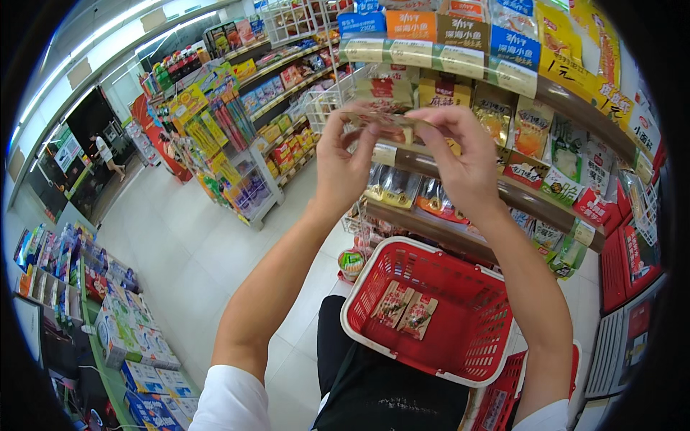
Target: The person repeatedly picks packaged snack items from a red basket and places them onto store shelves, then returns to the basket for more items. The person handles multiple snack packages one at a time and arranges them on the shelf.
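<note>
Both of my hands are raised before a snack shelf. My left hand (350, 145) pinches one end of a flat snack packet (391, 119), and my right hand (455, 145) pinches the other end. The packet is seen nearly edge-on, so its front is hard to make out. Under my forearms sits a red plastic shopping basket (372, 345) with a white rim. Two small snack packets, a left one (393, 304) and a right one (418, 317), lie side by side on its floor.
Tiered snack shelves (469, 178) stand close ahead. A second red basket (501, 393) is at lower right. To the left are a wire display stand (253, 186), tiled floor (178, 258) and a counter with stacked cartons (129, 334). A person (105, 151) walks near the doorway.
</note>
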Demonstrator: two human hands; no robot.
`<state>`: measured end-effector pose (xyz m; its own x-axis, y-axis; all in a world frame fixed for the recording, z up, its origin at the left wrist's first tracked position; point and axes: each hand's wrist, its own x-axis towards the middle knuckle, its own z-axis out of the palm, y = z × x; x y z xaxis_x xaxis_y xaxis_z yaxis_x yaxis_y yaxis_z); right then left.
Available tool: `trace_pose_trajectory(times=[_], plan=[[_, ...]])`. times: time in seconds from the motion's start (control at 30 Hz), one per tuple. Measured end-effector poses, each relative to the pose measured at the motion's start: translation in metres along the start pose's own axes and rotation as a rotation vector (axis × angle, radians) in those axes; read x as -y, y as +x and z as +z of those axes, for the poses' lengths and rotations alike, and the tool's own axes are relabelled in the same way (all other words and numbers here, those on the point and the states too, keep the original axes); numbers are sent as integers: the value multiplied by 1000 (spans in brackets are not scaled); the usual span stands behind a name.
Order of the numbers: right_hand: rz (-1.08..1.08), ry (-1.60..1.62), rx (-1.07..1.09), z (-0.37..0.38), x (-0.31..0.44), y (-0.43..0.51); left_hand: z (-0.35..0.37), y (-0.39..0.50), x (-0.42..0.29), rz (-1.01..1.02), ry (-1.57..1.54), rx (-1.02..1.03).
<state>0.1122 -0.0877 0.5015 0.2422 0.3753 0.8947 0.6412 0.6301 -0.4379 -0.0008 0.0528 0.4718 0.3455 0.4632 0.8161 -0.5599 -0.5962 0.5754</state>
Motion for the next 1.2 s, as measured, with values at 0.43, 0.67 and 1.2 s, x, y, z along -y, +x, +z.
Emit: trace_pose_trajectory(times=[0.43,0.67,1.2], plan=[[1024,141,24,-44,-48,-239,8,-206,49,-952,-54,388],[1480,61,201,-39,-114,-385,19,-293,118,-934,515,977],[1588,35,386,8,-166,-468,24,-337,142,-884,553,1803]])
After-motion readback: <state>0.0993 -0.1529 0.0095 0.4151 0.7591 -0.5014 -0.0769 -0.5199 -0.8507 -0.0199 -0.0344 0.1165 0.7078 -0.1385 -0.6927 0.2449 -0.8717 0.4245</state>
